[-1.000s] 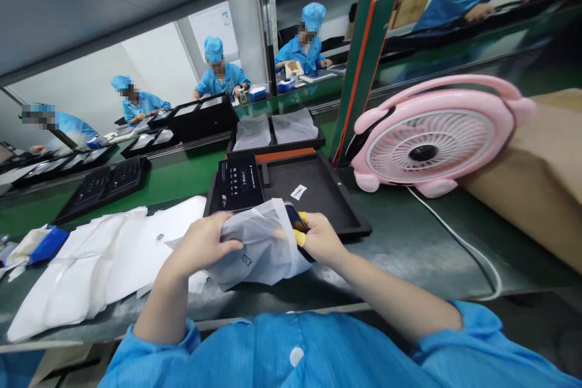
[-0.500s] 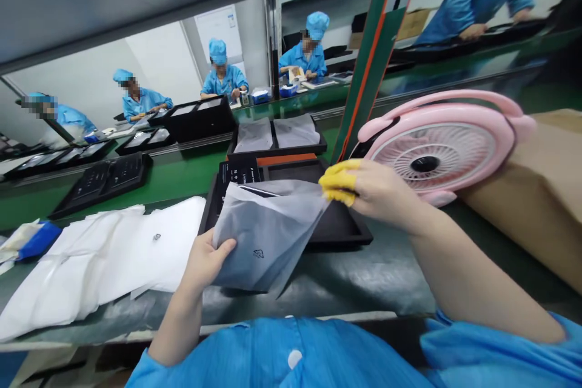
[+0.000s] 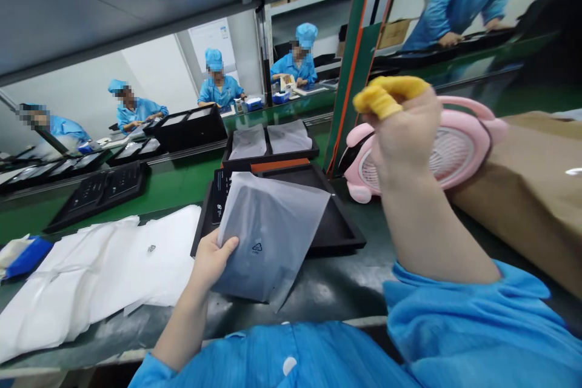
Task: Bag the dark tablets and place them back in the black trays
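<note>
Head view: the left hand pinches the left edge of a cloudy bag, on the near side of a black tray. The right hand is up and apart from the bag, yellow-covered fingers curled; I can't tell if they hold anything. This looks like a bag-holding step, so moving calls for a firm pinch. White sheets crowd the left, a pink fan the right; worktop shows between tray and near edge.

A factory line is indicated by blue-capped workers stationed along a green belt bearing black trays.
</note>
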Available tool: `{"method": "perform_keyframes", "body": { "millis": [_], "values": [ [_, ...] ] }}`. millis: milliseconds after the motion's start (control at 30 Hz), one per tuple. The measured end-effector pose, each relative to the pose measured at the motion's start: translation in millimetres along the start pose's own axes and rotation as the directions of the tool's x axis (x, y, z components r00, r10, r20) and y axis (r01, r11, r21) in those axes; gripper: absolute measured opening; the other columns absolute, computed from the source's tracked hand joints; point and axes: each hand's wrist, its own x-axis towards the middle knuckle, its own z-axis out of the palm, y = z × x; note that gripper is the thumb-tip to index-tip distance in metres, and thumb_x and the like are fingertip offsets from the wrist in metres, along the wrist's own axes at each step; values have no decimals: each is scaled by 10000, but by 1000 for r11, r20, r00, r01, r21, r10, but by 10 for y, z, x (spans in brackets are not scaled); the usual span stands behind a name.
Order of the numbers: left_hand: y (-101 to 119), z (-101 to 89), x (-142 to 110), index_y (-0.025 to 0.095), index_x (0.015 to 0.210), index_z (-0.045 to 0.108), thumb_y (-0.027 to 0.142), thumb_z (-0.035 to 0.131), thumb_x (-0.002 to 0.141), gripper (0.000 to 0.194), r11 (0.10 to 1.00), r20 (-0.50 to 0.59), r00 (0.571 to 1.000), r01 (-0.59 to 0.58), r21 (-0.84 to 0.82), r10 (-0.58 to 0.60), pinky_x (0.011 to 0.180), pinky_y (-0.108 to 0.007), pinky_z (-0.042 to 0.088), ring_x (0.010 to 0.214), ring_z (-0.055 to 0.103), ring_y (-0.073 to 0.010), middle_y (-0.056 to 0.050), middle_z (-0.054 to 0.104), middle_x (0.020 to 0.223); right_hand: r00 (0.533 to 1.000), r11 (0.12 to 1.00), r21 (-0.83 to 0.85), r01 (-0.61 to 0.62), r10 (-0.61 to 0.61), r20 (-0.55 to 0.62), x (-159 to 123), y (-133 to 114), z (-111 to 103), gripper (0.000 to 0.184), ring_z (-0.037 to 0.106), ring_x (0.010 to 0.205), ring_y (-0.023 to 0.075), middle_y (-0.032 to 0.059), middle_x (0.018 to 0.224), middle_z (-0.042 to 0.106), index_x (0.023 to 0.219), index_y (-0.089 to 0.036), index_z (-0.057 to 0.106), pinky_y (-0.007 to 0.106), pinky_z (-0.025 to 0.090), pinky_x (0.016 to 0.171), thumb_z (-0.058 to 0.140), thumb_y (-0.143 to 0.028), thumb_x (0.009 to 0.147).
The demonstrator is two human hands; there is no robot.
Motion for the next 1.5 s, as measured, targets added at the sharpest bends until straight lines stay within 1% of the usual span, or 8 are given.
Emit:
{"method": "perform_keyframes", "body": {
  "millis": [100,233,300,633,867,1133,1367,1500],
  "values": [
    [-42,9,233,98,882,666,478,668,598,474,996,-6,998,56,-63,-56,681,-299,488,760,630,-227,-70,689,764,942,991,46,-126,106,318,-381,-21,-279,129,562,574,92,-35,605,597,649,-218,613,228,472,552,701,-312,648],
    [77,250,712,107,915,651,382,688,620,405,970,-37,996,70,-232,-81,743,-297,493,818,635,-210,-79,695,862,-299,695,-319,-644,156,942,-1339,330,-302,372,597,526,122,-4,593,633,723,-133,650,230,493,507,778,-375,470],
    [142,501,956,110,949,638,330,676,655,369,925,-8,989,133,-355,-145,765,-305,500,823,640,-202,-82,695,869,-528,515,-534,-671,174,831,-1710,664,-255,427,579,485,91,-26,539,612,732,-113,644,191,473,496,754,-436,475],
    [70,1378,1385,66,966,617,129,667,649,327,947,207,931,317,-48,-301,828,-396,481,933,622,-281,-171,674,933,-465,268,-567,-779,360,809,-1963,1391,-425,411,579,527,64,-27,587,619,769,-90,630,182,456,570,775,-343,479],
    [112,551,1086,145,1215,487,272,524,767,467,805,224,969,-211,555,99,994,-338,331,1176,472,-231,-125,533,1251,-455,257,-565,-785,381,805,-1972,1368,-429,428,568,517,60,-39,560,600,791,-95,633,188,449,582,765,-374,494],
    [-579,-955,917,114,1132,525,313,389,826,389,319,-150,935,256,912,-322,791,-375,417,1038,556,-315,-182,603,1125,-442,239,-600,-764,483,756,-1976,1244,-430,353,582,530,74,-22,564,611,767,-120,636,190,440,577,748,-359,533],
    [-1288,-1068,892,133,975,534,397,439,813,324,524,-57,956,206,826,-286,701,-290,402,883,588,-234,-130,624,994,-531,536,-725,-432,499,685,-1663,957,-100,323,607,641,120,29,718,675,949,-195,661,231,458,620,656,-351,665],
    [-1448,-904,922,134,946,524,501,458,779,408,547,-167,982,190,815,-93,754,-309,392,941,538,-250,-137,573,1018,-382,750,-623,-222,521,764,-1184,1128,464,304,621,813,155,49,903,670,926,-177,673,266,480,745,605,-384,715]
  ]
}}
